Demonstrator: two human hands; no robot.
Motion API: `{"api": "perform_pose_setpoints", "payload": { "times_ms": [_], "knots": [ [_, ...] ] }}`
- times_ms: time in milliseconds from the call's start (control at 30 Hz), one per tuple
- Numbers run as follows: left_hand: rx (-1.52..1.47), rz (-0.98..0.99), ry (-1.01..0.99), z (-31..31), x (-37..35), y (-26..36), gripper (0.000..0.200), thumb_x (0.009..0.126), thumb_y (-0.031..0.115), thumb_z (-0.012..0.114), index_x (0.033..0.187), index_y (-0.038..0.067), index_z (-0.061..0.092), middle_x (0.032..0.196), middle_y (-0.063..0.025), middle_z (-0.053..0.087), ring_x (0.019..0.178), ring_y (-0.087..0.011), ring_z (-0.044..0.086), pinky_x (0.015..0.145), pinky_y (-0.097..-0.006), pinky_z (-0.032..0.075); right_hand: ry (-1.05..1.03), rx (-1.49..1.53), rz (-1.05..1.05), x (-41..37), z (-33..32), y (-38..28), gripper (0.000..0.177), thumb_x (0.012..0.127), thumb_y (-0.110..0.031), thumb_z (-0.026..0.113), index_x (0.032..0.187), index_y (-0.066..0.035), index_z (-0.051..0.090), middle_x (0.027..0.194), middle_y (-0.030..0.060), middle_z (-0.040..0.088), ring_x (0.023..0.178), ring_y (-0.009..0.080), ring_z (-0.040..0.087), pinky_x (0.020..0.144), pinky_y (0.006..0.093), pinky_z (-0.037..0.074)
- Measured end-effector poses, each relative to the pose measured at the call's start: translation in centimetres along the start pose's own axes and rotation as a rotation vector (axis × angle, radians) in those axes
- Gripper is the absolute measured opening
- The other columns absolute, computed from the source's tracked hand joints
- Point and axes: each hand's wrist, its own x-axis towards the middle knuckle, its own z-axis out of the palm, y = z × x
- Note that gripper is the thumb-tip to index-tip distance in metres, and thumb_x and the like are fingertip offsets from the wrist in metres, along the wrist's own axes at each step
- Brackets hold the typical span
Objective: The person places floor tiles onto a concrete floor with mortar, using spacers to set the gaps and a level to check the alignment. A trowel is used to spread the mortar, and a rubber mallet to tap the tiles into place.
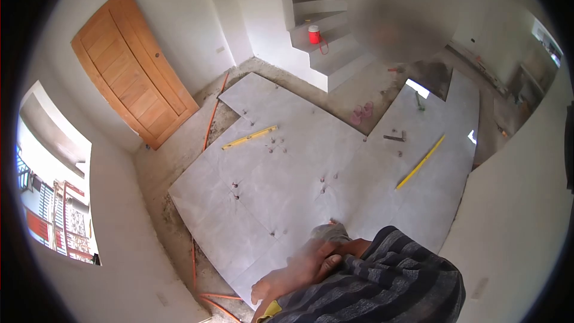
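My left hand (299,272) and my right hand (329,263) are close together at the bottom, in front of a dark striped shirt (394,272). They overlap in this view, and motion smears their fingers; I cannot tell whether either holds anything. Just beyond them shows a blurred grey patch like cloth (329,233). Under and ahead of the hands lie large pale grey floor tiles (293,173), with small dark pieces (235,190) standing along the joints.
A yellow spirit level (250,137), a long yellow bar (420,162), a hammer (396,137) and a green tool (420,101) lie on the tiles. Pink slippers (362,112) sit on bare concrete. Stairs bear a red jug (314,34). A wooden door (134,69) leans left; orange tubing (214,116) runs alongside.
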Motion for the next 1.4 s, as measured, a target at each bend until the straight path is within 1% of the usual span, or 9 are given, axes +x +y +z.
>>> {"api": "perform_pose_setpoints", "payload": {
  "times_ms": [267, 467, 567, 733, 833, 967, 1100, 1267, 1400],
  "knots": [
    [-0.11, 0.096, 0.043, 1.5, 3.6, -0.6, 0.029, 0.097, 0.026, 0.051, 0.116, 0.005, 0.058, 0.103, -0.0198, 0.061, 0.097, -0.0345, 0.061, 0.082, -0.0416, 0.048, -0.084, 0.029, -0.143, -0.7, 2.9, -2.0, 0.047, 0.092, -0.033, 0.051, 0.126, -0.001, 0.051, 0.129, 0.0213, 0.052, 0.117, 0.0351, 0.052, 0.099, 0.044, 0.041],
    [0.002, -0.1, 0.472, -0.4, 3.2, -9.3, 0.027, 0.097, 0.026, 0.053, 0.107, 0.003, 0.061, 0.077, -0.0193, 0.063, 0.074, -0.0369, 0.064, 0.065, -0.0433, 0.049, -0.201, 0.109, -0.283, 3.1, 4.5, -2.9, 0.045, 0.092, -0.032, 0.051, 0.125, -0.001, 0.052, 0.127, 0.0213, 0.053, 0.116, 0.035, 0.053, 0.098, 0.044, 0.042],
    [0.085, -0.565, 0.623, 1.6, 1.1, -20.1, 0.023, 0.094, 0.022, 0.056, 0.106, 0.002, 0.057, 0.072, -0.0179, 0.064, 0.072, -0.0379, 0.065, 0.062, -0.0445, 0.05, -0.243, -0.038, -0.108, 6.6, 3.5, 0.0, 0.044, 0.092, -0.031, 0.051, 0.124, -0.001, 0.052, 0.126, 0.0213, 0.053, 0.116, 0.0349, 0.053, 0.098, 0.044, 0.042],
    [-0.06, -1.209, 0.063, 13.3, -3.4, -30.5, 0.038, 0.089, 0.027, 0.059, 0.122, 0.008, 0.054, 0.118, -0.0232, 0.057, 0.109, -0.0407, 0.057, 0.089, -0.0531, 0.047, -0.317, -0.247, 0.327, 3.3, -8.5, 1.0, 0.031, 0.092, -0.029, 0.05, 0.117, -0.012, 0.055, 0.123, 0.0122, 0.053, 0.122, 0.0326, 0.047, 0.093, 0.0614, 0.04],
    [-0.264, -1.101, 0.064, 25.5, -7.5, -35.5, 0.046, 0.079, 0.025, 0.067, 0.121, 0.012, 0.055, 0.12, -0.0238, 0.055, 0.109, -0.0411, 0.055, 0.089, -0.0525, 0.047, -0.221, -0.267, 0.245, 3.2, -6.5, 6.7, 0.021, 0.088, -0.021, 0.053, 0.106, -0.011, 0.057, 0.111, 0.0119, 0.056, 0.112, 0.0316, 0.052, 0.085, 0.0604, 0.041],
    [-0.391, -1.054, 0.51, 23.7, -4.4, -32.8, 0.032, 0.079, 0.023, 0.067, 0.108, 0.01, 0.064, 0.097, -0.0174, 0.066, 0.09, -0.0353, 0.064, 0.08, -0.0448, 0.051, -0.156, -0.342, -0.005, 1.7, -3.5, 12.3, 0.011, 0.085, -0.015, 0.054, 0.094, -0.01, 0.059, 0.102, 0.0127, 0.057, 0.101, 0.0341, 0.055, 0.082, 0.0548, 0.042],
    [-0.831, -0.897, 0.165, 16.2, -3.6, -34.7, 0.025, 0.082, 0.024, 0.065, 0.099, 0.004, 0.068, 0.084, -0.0143, 0.069, 0.075, -0.0272, 0.067, 0.067, -0.039, 0.052, -0.531, 0.042, 0.193, 7.4, -7.6, 12.5, 0.011, 0.087, -0.016, 0.055, 0.086, -0.005, 0.059, 0.091, 0.0159, 0.059, 0.091, 0.0375, 0.058, 0.078, 0.0474, 0.044],
    [-0.638, -1.514, 0.674, 16.9, -5.0, -52.0, 0.021, 0.087, 0.023, 0.059, 0.088, 0.003, 0.067, 0.075, -0.0149, 0.067, 0.071, -0.0297, 0.066, 0.067, -0.0399, 0.05, -0.306, -0.044, 0.101, 23.3, 0.6, 25.0, 0.016, 0.087, -0.016, 0.061, 0.082, -0.001, 0.057, 0.083, 0.0192, 0.059, 0.082, 0.0378, 0.059, 0.071, 0.0457, 0.046],
    [-0.367, -1.482, 0.886, 23.4, -5.2, -73.0, 0.028, 0.084, 0.023, 0.064, 0.103, 0.003, 0.068, 0.079, -0.0147, 0.068, 0.075, -0.0298, 0.066, 0.069, -0.0397, 0.051, -0.096, -0.424, -0.086, 39.8, 11.4, 36.7, 0.015, 0.082, -0.011, 0.067, 0.089, -0.001, 0.06, 0.097, 0.0165, 0.058, 0.092, 0.0373, 0.058, 0.076, 0.0446, 0.048]
  ]
}}
